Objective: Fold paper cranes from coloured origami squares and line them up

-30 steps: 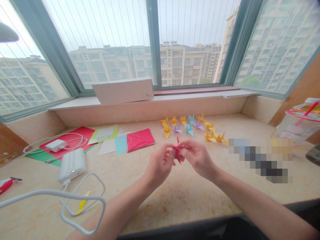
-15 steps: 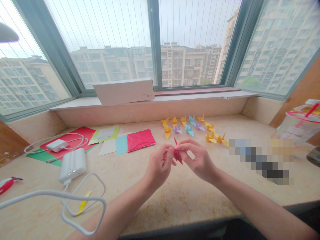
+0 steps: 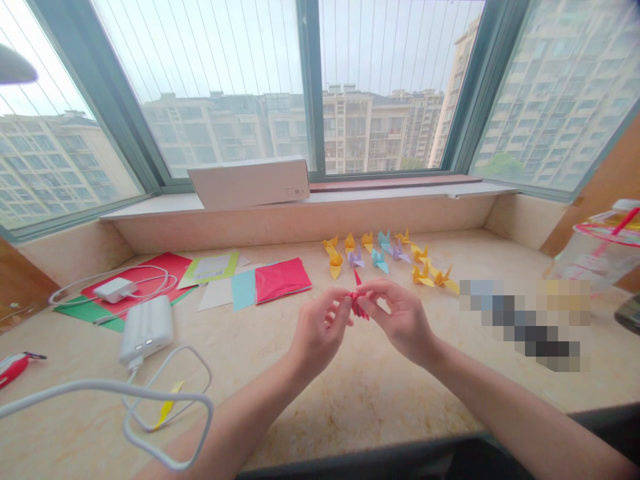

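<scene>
Between my two hands, above the stone counter, is a small folded red paper (image 3: 358, 305) with a pointed tip sticking up; the fingertips hide much of it. My left hand (image 3: 324, 325) pinches it from the left, fingers curled. From the right, my right hand (image 3: 397, 313) grips it between thumb and fingers. Just behind stand several finished paper cranes: a yellow crane (image 3: 335, 263), a purple crane (image 3: 355, 257), a blue crane (image 3: 379, 261) and more. To the left lies a stack of red paper squares (image 3: 283, 280) beside a light blue sheet (image 3: 243, 290).
At left are a white power bank (image 3: 147, 330), a looping white cable (image 3: 165, 393), a charger (image 3: 114, 290), and red and green sheets (image 3: 90, 315). A white box (image 3: 250, 185) rests on the sill. A plastic cup (image 3: 597, 253) stands at right, near a blurred-out patch (image 3: 520, 323).
The red paper has turned a little between my fingers, its upper tip now leaning slightly farther right. Both hands keep their pinch and have barely shifted.
</scene>
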Tool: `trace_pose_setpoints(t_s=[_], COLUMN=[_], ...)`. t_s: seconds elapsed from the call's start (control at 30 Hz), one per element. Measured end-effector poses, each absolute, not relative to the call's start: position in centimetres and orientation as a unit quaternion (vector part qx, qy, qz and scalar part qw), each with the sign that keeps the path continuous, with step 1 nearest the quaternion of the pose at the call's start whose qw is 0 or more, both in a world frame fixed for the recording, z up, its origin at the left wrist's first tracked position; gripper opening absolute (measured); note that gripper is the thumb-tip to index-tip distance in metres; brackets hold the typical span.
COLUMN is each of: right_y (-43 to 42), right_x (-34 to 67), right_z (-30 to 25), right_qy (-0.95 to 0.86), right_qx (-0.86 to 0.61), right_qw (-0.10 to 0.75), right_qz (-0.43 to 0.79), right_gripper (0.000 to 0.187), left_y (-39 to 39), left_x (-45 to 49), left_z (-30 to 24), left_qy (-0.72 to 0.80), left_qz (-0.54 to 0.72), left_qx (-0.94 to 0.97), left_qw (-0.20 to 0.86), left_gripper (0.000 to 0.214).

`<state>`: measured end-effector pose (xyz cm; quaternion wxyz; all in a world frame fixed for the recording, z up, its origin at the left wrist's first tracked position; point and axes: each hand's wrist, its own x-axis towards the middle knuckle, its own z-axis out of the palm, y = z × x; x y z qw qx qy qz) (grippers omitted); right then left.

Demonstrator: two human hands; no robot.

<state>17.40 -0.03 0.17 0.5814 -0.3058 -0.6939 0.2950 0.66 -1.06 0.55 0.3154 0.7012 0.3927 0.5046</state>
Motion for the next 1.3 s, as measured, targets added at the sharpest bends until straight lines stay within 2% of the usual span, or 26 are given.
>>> trace_pose_setpoints(t_s=[0.33, 0.6, 1.07, 1.2, 1.3], right_y=[0.07, 0.21, 0.31, 0.62, 0.83], right_x=[17.23, 17.22, 17.49, 17.71, 17.72], right_z=[-0.06, 0.04, 0.60, 0.57, 0.37], right_qy=[-0.695, -0.678, -0.700, -0.672, -0.646], right_qx=[-0.306, -0.335, -0.355, -0.350, -0.337], right_qw=[0.594, 0.586, 0.555, 0.557, 0.569], right_qz=[0.263, 0.292, 0.276, 0.339, 0.380], right_gripper=[0.007, 0.012, 0.014, 0.018, 0.019], left_y=[-1.22, -0.73, -0.55, -0.69, -0.63], left_x=[0.38, 0.29, 0.37, 0.28, 0.12], left_z=[1.07, 0.58, 0.64, 0.56, 0.56], left_qy=[0.366, 0.341, 0.373, 0.377, 0.372], left_qz=[0.515, 0.512, 0.489, 0.500, 0.506], left_qx=[0.736, 0.742, 0.747, 0.738, 0.748], left_qw=[0.243, 0.267, 0.250, 0.251, 0.213], left_gripper=[0.028, 0.015, 0.013, 0.015, 0.011])
